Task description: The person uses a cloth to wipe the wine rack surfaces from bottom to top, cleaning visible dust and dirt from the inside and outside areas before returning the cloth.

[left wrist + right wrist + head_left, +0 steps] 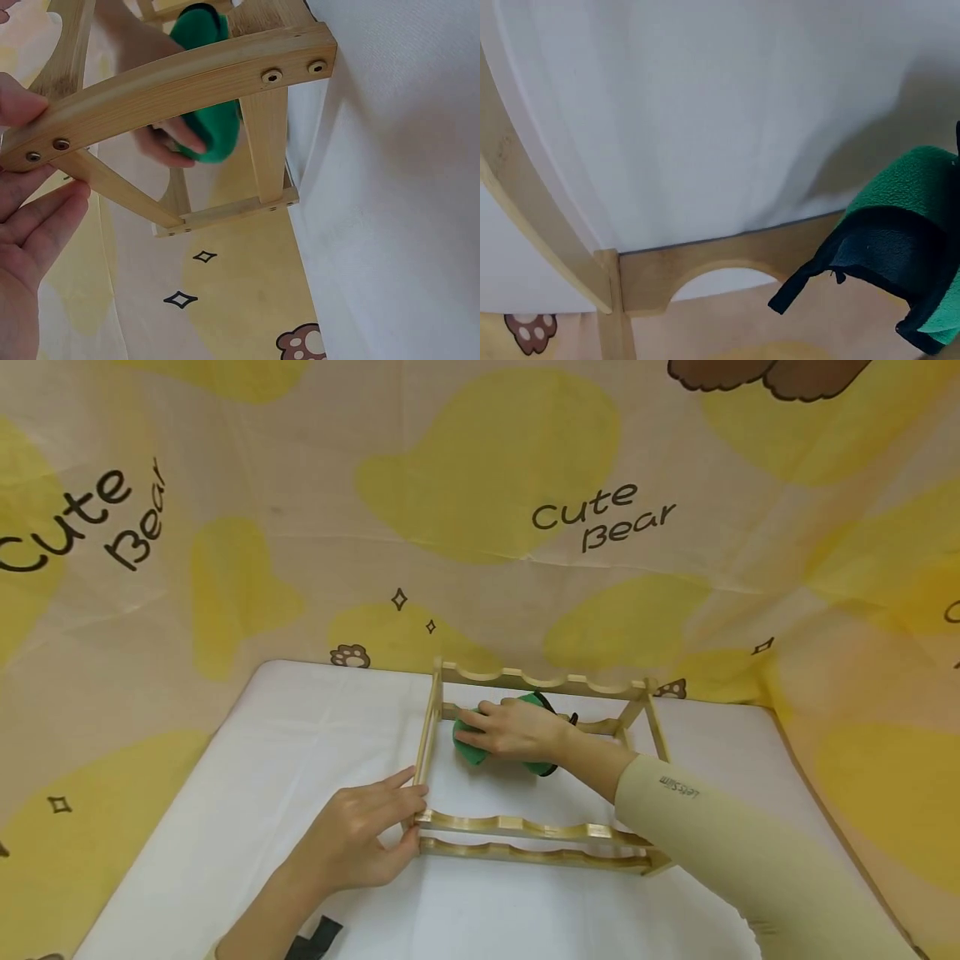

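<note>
- Pinching the near left corner of the wooden rack [510, 824], your left hand [367, 831] sets thumb and fingers on opposite sides of the bar.
- Inside the rack, your right hand [517, 729] curls its fingers round a green fabric piece [470, 752], beyond and to the right of your left hand.
- By the look of it, you are working the fabric within the rack while your left hand braces it; the next move probably calls for a firm left hold and room for your right wrist between the rails [512, 679].
- Under your right fingers, the fabric looks fleecy and pliable, with black edging [900, 213] and a short black strap [789, 294].
- Around both hands, the rack is pale, smooth wood, its rails scalloped; metal bolts [271, 76] sit near your left fingers.
- Beneath your hands lies white cloth [337, 727]; beside your left forearm, a dark strip [326, 933]; beyond both, a printed backdrop [465, 460].
</note>
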`<state>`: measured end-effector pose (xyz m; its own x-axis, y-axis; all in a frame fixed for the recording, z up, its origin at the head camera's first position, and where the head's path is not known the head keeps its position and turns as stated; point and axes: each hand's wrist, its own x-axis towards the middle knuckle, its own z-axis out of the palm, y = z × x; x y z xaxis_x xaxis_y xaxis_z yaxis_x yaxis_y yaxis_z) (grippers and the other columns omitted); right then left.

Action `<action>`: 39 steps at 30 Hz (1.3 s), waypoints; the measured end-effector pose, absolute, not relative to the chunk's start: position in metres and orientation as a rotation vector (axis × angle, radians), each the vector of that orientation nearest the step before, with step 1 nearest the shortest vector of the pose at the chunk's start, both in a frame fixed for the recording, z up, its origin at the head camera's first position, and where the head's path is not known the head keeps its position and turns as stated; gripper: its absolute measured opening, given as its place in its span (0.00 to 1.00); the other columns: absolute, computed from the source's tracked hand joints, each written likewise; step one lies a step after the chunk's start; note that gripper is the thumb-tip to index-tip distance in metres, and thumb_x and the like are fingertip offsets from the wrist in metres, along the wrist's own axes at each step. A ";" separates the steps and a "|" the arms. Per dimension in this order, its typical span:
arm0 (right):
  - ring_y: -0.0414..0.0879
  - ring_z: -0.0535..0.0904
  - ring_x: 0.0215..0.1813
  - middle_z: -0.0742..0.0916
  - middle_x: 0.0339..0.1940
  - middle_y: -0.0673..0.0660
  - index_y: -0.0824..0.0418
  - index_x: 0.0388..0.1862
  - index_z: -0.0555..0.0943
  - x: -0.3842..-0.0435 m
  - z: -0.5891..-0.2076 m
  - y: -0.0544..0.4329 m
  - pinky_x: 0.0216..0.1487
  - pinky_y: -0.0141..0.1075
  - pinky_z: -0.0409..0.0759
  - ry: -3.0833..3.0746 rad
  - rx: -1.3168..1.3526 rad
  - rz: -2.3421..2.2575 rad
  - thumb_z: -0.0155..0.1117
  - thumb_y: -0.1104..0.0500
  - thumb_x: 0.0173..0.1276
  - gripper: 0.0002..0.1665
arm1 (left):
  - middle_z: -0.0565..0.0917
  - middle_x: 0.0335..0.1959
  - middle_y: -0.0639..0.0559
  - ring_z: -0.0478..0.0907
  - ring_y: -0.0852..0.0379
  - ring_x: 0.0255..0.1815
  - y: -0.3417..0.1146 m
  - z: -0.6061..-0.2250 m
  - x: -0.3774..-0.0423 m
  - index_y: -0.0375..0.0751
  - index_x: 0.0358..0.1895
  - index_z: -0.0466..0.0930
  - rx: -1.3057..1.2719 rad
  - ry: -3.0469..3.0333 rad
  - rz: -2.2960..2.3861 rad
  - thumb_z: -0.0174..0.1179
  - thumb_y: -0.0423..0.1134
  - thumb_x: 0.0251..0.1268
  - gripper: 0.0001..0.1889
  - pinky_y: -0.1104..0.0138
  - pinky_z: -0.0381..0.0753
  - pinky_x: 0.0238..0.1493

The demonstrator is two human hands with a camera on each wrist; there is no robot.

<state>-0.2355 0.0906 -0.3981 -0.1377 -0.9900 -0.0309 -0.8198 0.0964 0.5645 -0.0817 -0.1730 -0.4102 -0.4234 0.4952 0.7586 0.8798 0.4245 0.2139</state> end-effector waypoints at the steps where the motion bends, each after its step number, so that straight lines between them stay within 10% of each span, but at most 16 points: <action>1: 0.46 0.79 0.50 0.77 0.71 0.57 0.49 0.74 0.77 -0.236 -0.402 0.089 0.33 0.30 0.83 -2.017 1.786 -0.679 0.64 0.46 0.78 0.29 | 0.92 0.38 0.46 0.90 0.39 0.44 -0.173 -0.410 -0.081 0.40 0.32 0.84 -1.153 -2.074 -0.814 0.55 0.31 0.57 0.08 0.59 0.91 0.40; 18: 0.48 0.80 0.58 0.74 0.74 0.57 0.47 0.77 0.74 -0.245 -0.425 0.086 0.46 0.34 0.87 -2.187 1.769 -0.784 0.59 0.40 0.79 0.32 | 0.92 0.39 0.46 0.90 0.39 0.45 -0.175 -0.409 -0.081 0.41 0.32 0.85 -1.147 -2.087 -0.788 0.55 0.32 0.60 0.08 0.57 0.92 0.39; 39: 0.53 0.81 0.60 0.75 0.72 0.61 0.50 0.75 0.76 -0.235 -0.409 0.118 0.46 0.34 0.86 -2.433 1.773 -0.808 0.66 0.64 0.75 0.31 | 0.92 0.38 0.46 0.91 0.41 0.45 -0.175 -0.410 -0.080 0.40 0.32 0.86 -1.153 -2.076 -0.798 0.54 0.32 0.60 0.09 0.58 0.91 0.40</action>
